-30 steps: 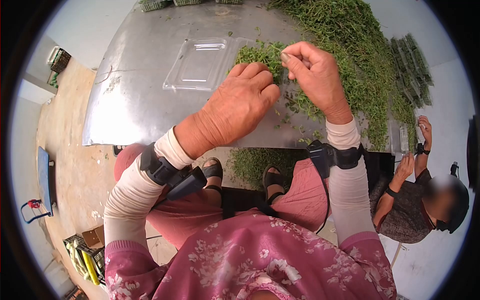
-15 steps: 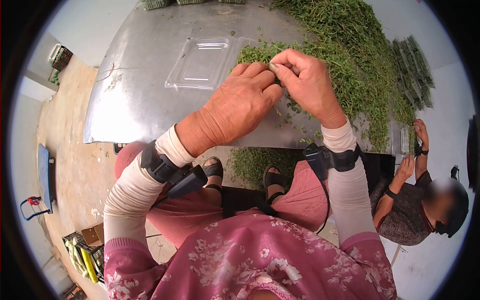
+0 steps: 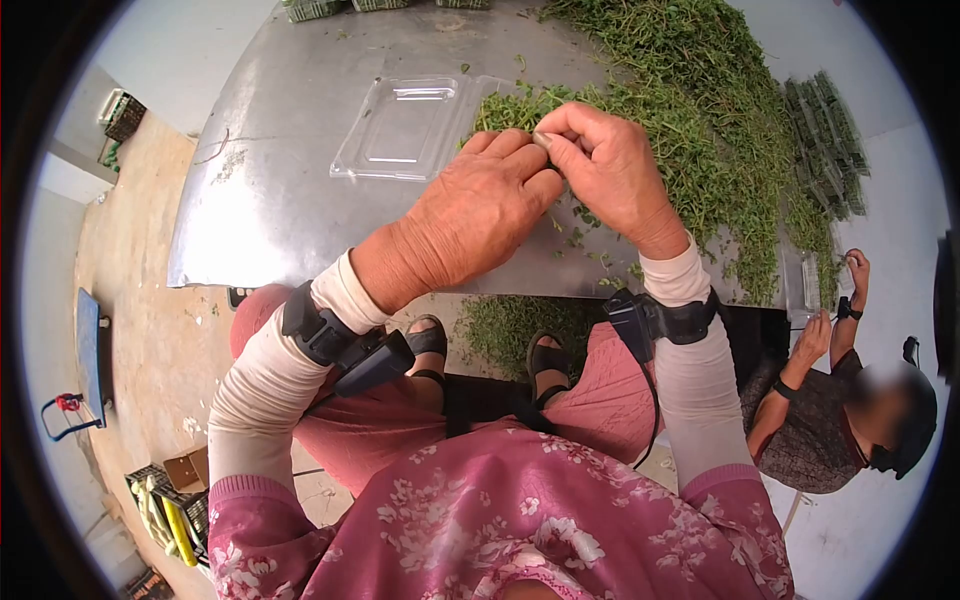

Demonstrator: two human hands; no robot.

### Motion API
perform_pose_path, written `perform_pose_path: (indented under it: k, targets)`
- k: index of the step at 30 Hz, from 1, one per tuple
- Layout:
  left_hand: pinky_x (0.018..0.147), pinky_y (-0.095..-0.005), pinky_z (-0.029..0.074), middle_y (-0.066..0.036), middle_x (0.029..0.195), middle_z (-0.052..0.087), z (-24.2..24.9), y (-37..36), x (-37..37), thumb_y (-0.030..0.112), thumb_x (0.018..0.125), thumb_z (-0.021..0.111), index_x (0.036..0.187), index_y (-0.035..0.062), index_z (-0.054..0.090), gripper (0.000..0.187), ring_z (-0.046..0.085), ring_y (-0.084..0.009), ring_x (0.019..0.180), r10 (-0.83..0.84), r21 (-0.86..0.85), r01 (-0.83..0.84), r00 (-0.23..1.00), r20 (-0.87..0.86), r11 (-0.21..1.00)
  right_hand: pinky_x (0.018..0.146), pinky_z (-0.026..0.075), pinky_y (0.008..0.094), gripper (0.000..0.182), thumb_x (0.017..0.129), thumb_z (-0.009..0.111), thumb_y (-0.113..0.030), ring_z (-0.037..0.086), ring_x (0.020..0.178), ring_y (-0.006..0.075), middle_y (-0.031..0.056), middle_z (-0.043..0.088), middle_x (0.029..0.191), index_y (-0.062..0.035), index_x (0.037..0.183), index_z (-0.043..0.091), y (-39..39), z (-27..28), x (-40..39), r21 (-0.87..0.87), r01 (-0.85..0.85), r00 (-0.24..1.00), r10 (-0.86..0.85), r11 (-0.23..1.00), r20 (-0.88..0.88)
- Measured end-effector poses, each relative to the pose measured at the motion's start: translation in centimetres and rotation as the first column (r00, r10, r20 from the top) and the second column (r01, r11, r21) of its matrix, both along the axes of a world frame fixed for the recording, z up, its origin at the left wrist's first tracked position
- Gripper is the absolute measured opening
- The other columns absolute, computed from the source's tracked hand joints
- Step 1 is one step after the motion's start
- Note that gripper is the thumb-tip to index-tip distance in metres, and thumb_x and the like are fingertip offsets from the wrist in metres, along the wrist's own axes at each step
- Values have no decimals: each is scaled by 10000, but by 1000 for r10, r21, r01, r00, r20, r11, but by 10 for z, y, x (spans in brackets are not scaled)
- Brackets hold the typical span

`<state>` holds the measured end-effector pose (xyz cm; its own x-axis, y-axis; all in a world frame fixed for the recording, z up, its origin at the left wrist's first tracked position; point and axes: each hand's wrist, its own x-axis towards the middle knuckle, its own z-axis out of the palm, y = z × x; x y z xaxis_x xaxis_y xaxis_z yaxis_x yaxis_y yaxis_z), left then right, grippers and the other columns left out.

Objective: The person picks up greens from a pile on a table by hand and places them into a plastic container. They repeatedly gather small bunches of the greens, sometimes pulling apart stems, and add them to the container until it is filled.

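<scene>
My left hand [image 3: 480,205] is closed, its fingers curled down beside the near edge of a pile of leafy green sprigs [image 3: 690,140]. My right hand [image 3: 610,175] pinches thumb and forefinger together against the left fingertips. Whatever either hand grips is hidden behind the fingers. Left of the hands, a clear plastic clamshell box [image 3: 410,125] lies opened on the metal table [image 3: 270,150]. Its right part reaches under the greens and is partly covered by them and my left hand.
Filled clear boxes [image 3: 380,3] stand at the table's far edge, and stacked ones [image 3: 825,145] at right. A co-worker [image 3: 820,420] sits to the right, hands by another clear box [image 3: 803,285]. More greens [image 3: 520,325] lie under the table. A blue cart [image 3: 90,345] stands left.
My right hand has shifted very slightly left, still pinching by the left fingertips. The co-worker's far hand has moved outward, away from the box.
</scene>
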<state>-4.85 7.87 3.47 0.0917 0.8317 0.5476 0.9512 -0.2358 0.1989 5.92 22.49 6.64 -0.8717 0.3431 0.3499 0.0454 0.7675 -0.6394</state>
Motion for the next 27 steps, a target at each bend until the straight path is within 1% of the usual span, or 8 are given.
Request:
perform_pose_path:
  k: [11, 14, 17, 20, 27]
  targets:
    - [887, -416, 440, -108, 972, 557, 0, 2, 1, 31, 715, 680, 930, 38, 550, 252, 541, -316, 999, 5, -5, -5, 1000, 3, 1000, 658, 528, 348, 109, 862, 644, -99, 678, 704, 293, 148, 693, 808, -4, 912, 658, 2, -1, 0, -8, -18, 1000, 18, 1000, -9]
    - [845, -389, 450, -103, 908, 576, -2, 4, 1, 92, 758, 592, 864, 48, 584, 114, 553, -282, 919, 12, 74, -9, 999, -30, 997, 656, 529, 350, 108, 861, 645, -98, 677, 705, 298, 150, 693, 808, -4, 913, 658, 3, -1, 0, 4, -21, 1000, 21, 1000, -8]
    - [838, -388, 451, -102, 901, 574, -2, 4, 1, 92, 755, 594, 861, 48, 585, 115, 552, -281, 909, 8, 76, -6, 1000, -28, 997, 656, 528, 350, 107, 861, 644, -96, 676, 706, 300, 150, 692, 808, -4, 914, 657, 3, -1, 0, 7, -23, 1000, 23, 1000, -4]
    - [883, -417, 445, -108, 969, 561, 0, 2, 0, 34, 712, 689, 927, 38, 556, 253, 545, -315, 998, 0, -4, 0, 1000, 9, 1000, 658, 527, 349, 104, 862, 643, -95, 674, 706, 299, 150, 689, 809, -5, 913, 655, 2, 0, 0, 1, -26, 1000, 26, 1000, -4]
    - [898, -420, 447, -111, 989, 571, 1, 2, 0, 30, 712, 687, 953, 34, 564, 270, 547, -320, 1018, -1, -14, 1, 1000, 14, 1000, 662, 526, 346, 100, 865, 639, -91, 669, 704, 297, 150, 687, 808, -3, 910, 652, 2, 0, 0, -3, -33, 999, 33, 999, 0]
